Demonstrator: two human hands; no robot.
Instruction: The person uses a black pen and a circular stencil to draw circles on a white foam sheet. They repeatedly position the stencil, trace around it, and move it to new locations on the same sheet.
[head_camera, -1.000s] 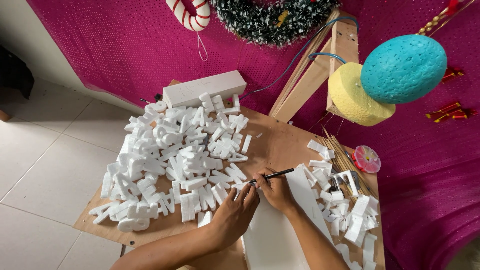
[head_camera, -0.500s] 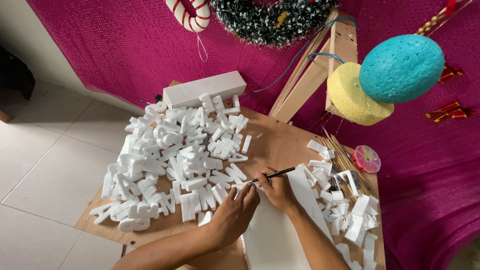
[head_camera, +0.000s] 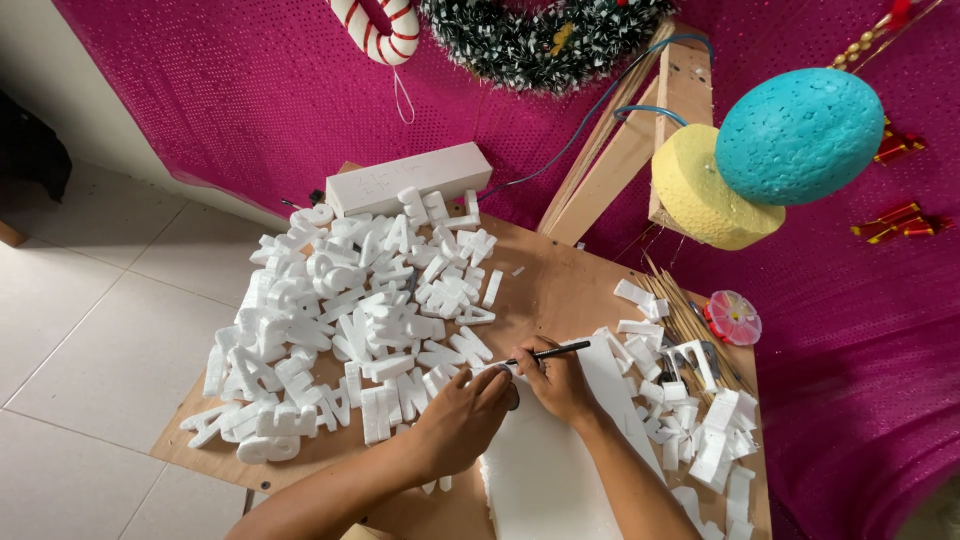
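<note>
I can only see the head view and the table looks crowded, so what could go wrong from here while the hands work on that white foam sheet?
1. The left hand lies right beside the tip of the thin black tool held by the right hand; a slip could catch its fingers.
2. The pile of white foam letters reaches up to the left hand, so an elbow or wrist move may knock pieces off the wooden board.
3. The foam sheet overhangs toward the near edge and might shift.

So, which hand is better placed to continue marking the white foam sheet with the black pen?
The right hand. Its fingers grip the black pen, tip down at the foam sheet edge. The left hand lies flat beside it, apparently steadying the sheet.
</note>
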